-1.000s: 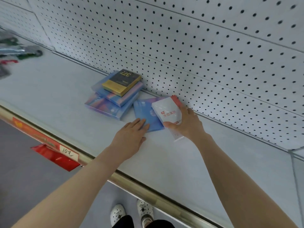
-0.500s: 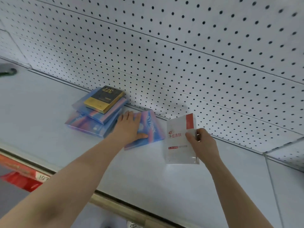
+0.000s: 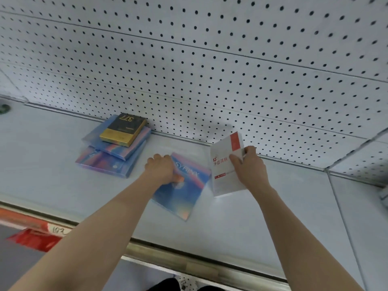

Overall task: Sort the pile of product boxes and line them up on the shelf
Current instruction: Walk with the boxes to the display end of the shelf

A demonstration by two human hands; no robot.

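Note:
On the white shelf [image 3: 52,169] a pile of boxes lies against the pegboard: two flat blue-pink boxes [image 3: 109,158] with a black and gold box [image 3: 123,131] on top. My left hand [image 3: 162,170] grips the upper edge of another blue-pink box [image 3: 182,196], which is tilted up off the shelf. My right hand [image 3: 247,164] holds a white box with red print [image 3: 223,171] upright, just right of the blue box.
A white pegboard wall [image 3: 210,70] backs the shelf. The metal front rail [image 3: 189,263] carries a red price tag [image 3: 35,236] at the left. A shelf seam [image 3: 340,217] runs down on the right. A dark object [image 3: 4,109] lies at the far left.
My left hand went from resting flat on the blue-pink box to gripping its edge and tilting it up. My right hand lifted the white box off it and stood it upright to the right.

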